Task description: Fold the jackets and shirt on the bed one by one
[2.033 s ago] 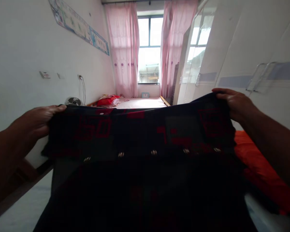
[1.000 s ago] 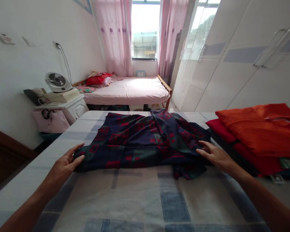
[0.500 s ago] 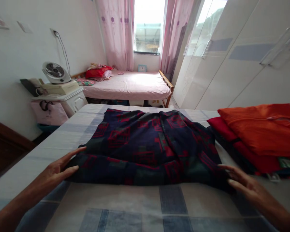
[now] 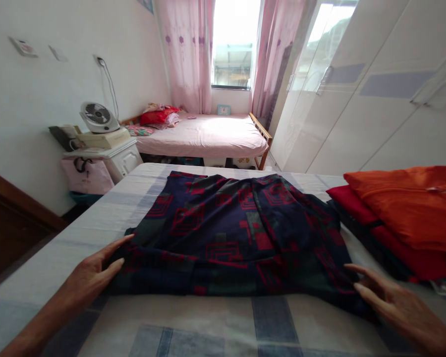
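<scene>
A dark navy garment (image 4: pixel 226 228) with red square outlines and green patches lies spread on the bed, its near edge turned over into a band. Its exact kind cannot be told. At the near left corner, my left hand (image 4: pixel 92 270) holds the folded edge between thumb and fingers. Gripping the near right corner is my right hand (image 4: pixel 397 297), thumb and forefinger on the cloth. The other fingertips of both hands are hidden by the fabric.
Folded clothes, with an orange garment (image 4: pixel 409 208) on top, are stacked at the right. Beneath everything is a striped bedsheet (image 4: pixel 163 317). Beyond stand a second bed (image 4: pixel 215 136), a fan (image 4: pixel 98 118) on a cabinet, and a white wardrobe (image 4: pixel 357 114).
The whole view has shifted, so everything appears slightly lower and farther right. Both hands stay at the garment's near corners, and its fold looks much the same.
</scene>
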Motion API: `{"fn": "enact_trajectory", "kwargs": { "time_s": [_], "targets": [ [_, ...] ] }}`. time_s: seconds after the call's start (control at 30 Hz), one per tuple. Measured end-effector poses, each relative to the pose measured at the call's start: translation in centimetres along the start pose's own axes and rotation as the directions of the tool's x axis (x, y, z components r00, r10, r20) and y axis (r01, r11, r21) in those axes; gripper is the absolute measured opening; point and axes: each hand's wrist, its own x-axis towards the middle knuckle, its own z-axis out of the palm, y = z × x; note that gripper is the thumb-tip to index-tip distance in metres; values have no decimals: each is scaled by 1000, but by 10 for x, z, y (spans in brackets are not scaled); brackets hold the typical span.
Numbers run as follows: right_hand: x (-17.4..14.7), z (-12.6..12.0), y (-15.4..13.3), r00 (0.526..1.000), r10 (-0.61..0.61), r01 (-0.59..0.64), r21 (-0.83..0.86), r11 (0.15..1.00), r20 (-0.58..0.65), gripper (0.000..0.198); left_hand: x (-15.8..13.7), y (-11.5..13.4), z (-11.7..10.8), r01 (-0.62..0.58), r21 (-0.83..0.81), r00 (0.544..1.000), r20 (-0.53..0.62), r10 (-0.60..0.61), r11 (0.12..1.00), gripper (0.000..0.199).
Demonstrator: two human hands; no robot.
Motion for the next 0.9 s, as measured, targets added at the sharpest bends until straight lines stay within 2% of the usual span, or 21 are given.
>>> {"fn": "enact_trajectory", "kwargs": {
  "time_s": [0.1, 0.17, 0.27, 0.33, 0.43, 0.5, 0.7, 0.77, 0.9],
  "targets": [
    [14, 0, -13, 998, 62, -63, -46, 997, -33, 55, 18, 11, -7, 0, 272, 998, -58, 17, 962, 61],
    [24, 3, -31, 994, 49, -52, -27, 998, -101, 56, 39, 24, -9, -35, 385, 997, -57, 61, 922, 60],
    [39, 24, -57, 981, -89, 94, 20, 995, -173, 55, 79, 40, 0, -82, 458, 996, 21, 81, 885, 57],
    [47, 45, -65, 955, -203, 210, 7, 978, -216, 52, 106, 45, 12, -85, 474, 996, 55, 67, 877, 52],
    [55, 75, -60, 918, -294, 300, -19, 954, -264, 49, 136, 50, 29, -83, 503, 996, 79, 50, 861, 45],
    [59, 88, -49, 917, -307, 311, -23, 950, -254, 47, 148, 53, 36, -72, 524, 996, 89, 30, 849, 41],
    [61, 99, -29, 938, -284, 284, -27, 958, -200, 45, 162, 58, 38, -65, 596, 991, 134, -20, 800, 29],
    [61, 99, -28, 941, -277, 277, -25, 960, -193, 45, 164, 57, 33, -56, 624, 995, 97, -7, 780, 26],
    [62, 100, -24, 942, -284, 282, -37, 959, -176, 45, 167, 51, 24, 39, 690, 996, -81, 23, 723, 32]
  ]
}}
